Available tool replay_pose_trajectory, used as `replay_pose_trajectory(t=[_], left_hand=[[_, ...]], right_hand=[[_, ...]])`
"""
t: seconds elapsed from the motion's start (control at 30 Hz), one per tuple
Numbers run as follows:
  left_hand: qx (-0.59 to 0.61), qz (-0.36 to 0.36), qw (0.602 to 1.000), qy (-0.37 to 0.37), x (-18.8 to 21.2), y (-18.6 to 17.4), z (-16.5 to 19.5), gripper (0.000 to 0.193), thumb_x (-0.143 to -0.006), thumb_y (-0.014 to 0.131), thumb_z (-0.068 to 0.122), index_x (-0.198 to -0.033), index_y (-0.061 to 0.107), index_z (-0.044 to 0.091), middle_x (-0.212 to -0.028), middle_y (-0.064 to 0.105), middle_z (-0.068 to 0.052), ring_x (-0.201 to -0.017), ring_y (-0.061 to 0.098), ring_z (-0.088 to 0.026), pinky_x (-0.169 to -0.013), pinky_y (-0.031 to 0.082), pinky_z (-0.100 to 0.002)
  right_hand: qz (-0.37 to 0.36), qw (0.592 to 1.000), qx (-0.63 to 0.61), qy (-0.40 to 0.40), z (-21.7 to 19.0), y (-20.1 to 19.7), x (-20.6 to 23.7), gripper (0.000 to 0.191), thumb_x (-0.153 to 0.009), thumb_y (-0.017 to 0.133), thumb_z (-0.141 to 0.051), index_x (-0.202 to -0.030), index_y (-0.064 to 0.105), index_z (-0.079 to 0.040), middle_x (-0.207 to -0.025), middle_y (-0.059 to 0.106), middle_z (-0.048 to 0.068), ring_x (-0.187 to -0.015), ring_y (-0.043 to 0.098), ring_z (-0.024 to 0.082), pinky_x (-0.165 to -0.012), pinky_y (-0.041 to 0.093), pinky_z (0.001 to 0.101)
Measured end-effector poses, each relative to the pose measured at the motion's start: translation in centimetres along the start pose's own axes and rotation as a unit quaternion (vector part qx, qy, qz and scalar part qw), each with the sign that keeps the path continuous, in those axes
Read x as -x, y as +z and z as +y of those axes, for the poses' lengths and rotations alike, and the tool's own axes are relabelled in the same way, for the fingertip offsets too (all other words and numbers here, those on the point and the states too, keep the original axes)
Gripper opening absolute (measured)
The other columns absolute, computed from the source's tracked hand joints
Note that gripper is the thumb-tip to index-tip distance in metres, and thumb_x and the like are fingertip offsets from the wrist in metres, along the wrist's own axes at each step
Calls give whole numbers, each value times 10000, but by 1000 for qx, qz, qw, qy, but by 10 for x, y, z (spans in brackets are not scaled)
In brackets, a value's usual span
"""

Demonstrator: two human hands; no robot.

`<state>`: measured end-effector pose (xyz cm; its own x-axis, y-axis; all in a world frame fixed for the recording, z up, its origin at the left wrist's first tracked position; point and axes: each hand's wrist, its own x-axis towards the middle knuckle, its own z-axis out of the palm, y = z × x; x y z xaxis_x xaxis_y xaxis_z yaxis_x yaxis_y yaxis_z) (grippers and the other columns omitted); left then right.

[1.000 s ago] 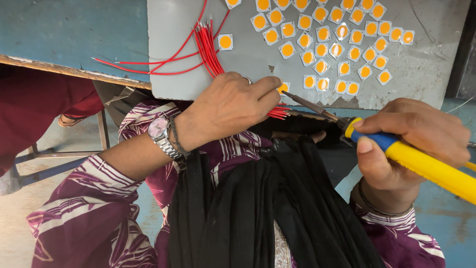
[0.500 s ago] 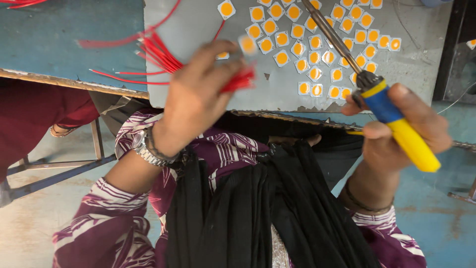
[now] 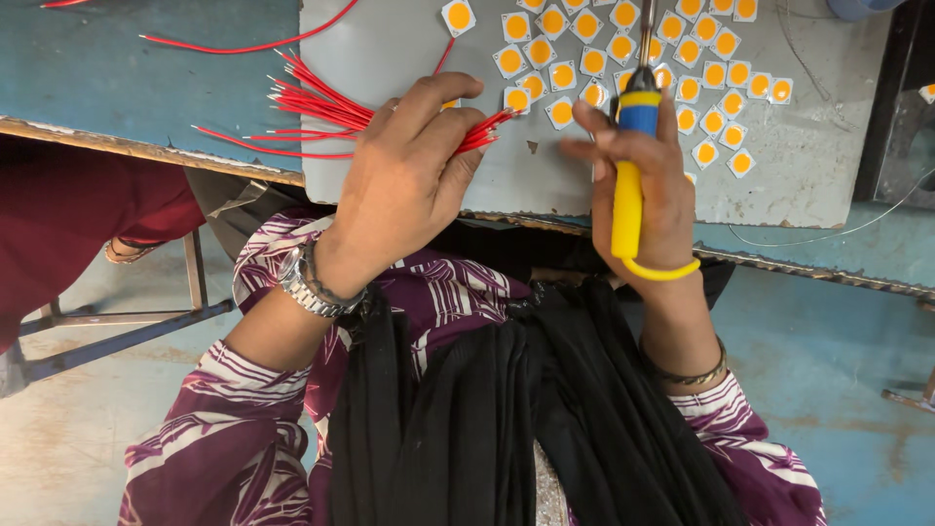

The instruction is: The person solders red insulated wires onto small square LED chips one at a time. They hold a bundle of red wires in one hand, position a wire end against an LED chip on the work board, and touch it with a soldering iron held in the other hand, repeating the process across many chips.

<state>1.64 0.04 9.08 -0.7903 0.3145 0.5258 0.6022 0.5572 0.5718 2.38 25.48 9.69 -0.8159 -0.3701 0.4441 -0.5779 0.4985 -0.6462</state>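
Observation:
My left hand (image 3: 404, 175) grips a bundle of short red wires (image 3: 321, 107) that fan out to the left over the edge of a grey metal sheet (image 3: 799, 166). My right hand (image 3: 648, 190) holds a soldering iron (image 3: 631, 166) with a yellow and blue handle, upright, its metal tip pointing away from me. The tip reaches up among several small square chips with orange centres (image 3: 672, 58) spread across the sheet. A metal watch sits on my left wrist, a bangle on my right.
The sheet lies on a blue worktable (image 3: 117, 88) with a worn front edge. A loose red wire (image 3: 253, 44) lies on the table at the left. A person in dark red (image 3: 68, 214) sits at the left by a metal stool frame. A thin cable (image 3: 838, 232) trails at the right.
My left hand has risen onto the sheet with the red wires. My right hand swung the soldering iron from lying sideways to standing upright, tip now among the chips.

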Motion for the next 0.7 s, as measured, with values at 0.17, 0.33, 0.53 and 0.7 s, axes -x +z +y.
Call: replay_pose_trajectory(t=[0.17, 0.33, 0.53, 0.7], left_hand=[[-33, -11, 999, -4, -1, 4, -1, 186, -999, 734, 49, -1147, 649, -25, -1338, 613, -121, -1037, 662, -320, -871, 513, -434], [-65, 16, 998, -9, -7, 6, 6, 174, -997, 742, 34, -1130, 643, -18, -1351, 598, -112, -1084, 641, -319, -913, 518, -431], [19, 9, 998, 60, -7, -2, 11, 301, -882, 729, -36, -1173, 660, 0, -1145, 634, -115, -1035, 650, -331, -929, 537, -451], [87, -128, 986, 64, -11, 9, 12, 346, -905, 745, 34, -1248, 699, 15, -893, 639, -99, -840, 652, -313, -781, 513, -423]], right_hand=[[21, 995, -96, 14, -2, 2, 6, 403, -1035, 466, 184, -1323, 361, -78, -1493, 554, 223, -1251, 690, 326, -1065, 576, 356], [-13, 1000, 6, -3, 9, 3, 5, 543, -939, 473, 220, -1369, 363, -93, -1449, 583, 228, -1263, 696, 302, -1022, 585, 347], [89, 990, -61, 89, 8, 6, 21, 446, -929, 554, 156, -1255, 374, -91, -1384, 690, 201, -1020, 738, 197, -811, 602, 277], [59, 998, 17, -5, 4, 5, 24, 563, -891, 671, 142, -1300, 366, -97, -1377, 643, 203, -1137, 622, 319, -951, 567, 324]])
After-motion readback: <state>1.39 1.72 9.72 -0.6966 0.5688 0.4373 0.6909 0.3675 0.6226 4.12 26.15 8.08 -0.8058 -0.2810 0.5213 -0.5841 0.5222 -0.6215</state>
